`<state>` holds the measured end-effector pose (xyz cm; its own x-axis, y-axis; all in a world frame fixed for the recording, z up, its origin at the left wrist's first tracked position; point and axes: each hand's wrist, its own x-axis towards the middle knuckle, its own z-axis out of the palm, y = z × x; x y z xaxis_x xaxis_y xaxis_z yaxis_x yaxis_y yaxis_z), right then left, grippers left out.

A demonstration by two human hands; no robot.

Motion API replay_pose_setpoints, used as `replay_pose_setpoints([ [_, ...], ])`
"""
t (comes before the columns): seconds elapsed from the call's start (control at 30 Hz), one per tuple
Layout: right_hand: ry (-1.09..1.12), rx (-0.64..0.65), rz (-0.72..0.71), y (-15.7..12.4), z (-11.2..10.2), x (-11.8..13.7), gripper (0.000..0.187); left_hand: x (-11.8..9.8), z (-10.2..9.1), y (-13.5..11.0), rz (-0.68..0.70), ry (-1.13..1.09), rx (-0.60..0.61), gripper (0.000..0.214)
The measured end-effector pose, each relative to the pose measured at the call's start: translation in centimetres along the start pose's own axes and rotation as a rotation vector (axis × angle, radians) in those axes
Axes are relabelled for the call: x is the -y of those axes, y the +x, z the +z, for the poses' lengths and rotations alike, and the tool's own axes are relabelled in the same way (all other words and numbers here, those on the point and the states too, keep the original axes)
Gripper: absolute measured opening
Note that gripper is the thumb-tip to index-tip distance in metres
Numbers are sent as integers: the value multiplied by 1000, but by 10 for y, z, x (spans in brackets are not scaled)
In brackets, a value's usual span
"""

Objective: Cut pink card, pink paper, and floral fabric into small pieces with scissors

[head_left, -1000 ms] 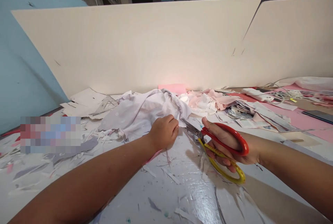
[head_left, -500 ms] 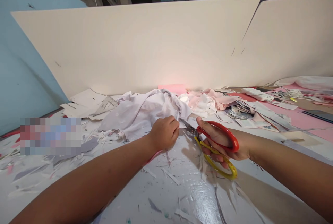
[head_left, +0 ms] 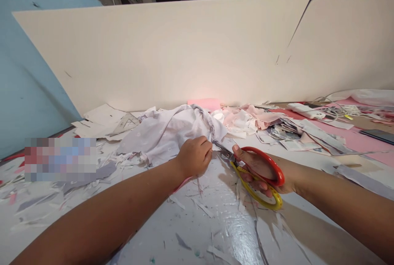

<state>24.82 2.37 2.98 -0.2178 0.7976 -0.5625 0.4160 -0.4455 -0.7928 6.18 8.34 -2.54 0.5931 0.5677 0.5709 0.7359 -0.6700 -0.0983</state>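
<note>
My left hand [head_left: 194, 156] is closed on the near edge of a pale lilac fabric piece [head_left: 166, 127], which lies bunched on the table. The exact bit of cloth between its fingers is hidden. My right hand [head_left: 252, 170] grips a pair of scissors [head_left: 265, 162] with one red and one yellow handle loop. Their metal blades point left, toward the fabric edge beside my left fingers. The blade tips are partly lost against the cloth.
Fabric and paper scraps litter the white table [head_left: 227, 224]. Pink and white cloth pieces [head_left: 243, 119] lie behind the scissors. At the right are a white power strip [head_left: 306, 111] with cables and a dark phone [head_left: 378, 135]. A cream panel [head_left: 172, 55] stands along the back.
The scissor handles have come closer together as my right hand closed a little. My left hand and the fabric stay almost in place.
</note>
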Motion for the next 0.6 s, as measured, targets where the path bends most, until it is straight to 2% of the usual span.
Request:
replay_pose_setpoints([
  [0.17, 49, 72, 61, 6, -4, -8, 52, 0, -1, -1, -2, -8, 0, 18],
  [0.27, 66, 93, 37, 4, -4, -9, 56, 0, 0, 0, -5, -18, 4, 18],
  [0.5, 39, 124, 54, -10, -5, -2, 82, 1, 0, 0, -19, -42, -8, 17],
  [0.6, 13, 117, 39, -12, -6, 0, 82, 2, 0, 0, -24, -44, -23, 18],
])
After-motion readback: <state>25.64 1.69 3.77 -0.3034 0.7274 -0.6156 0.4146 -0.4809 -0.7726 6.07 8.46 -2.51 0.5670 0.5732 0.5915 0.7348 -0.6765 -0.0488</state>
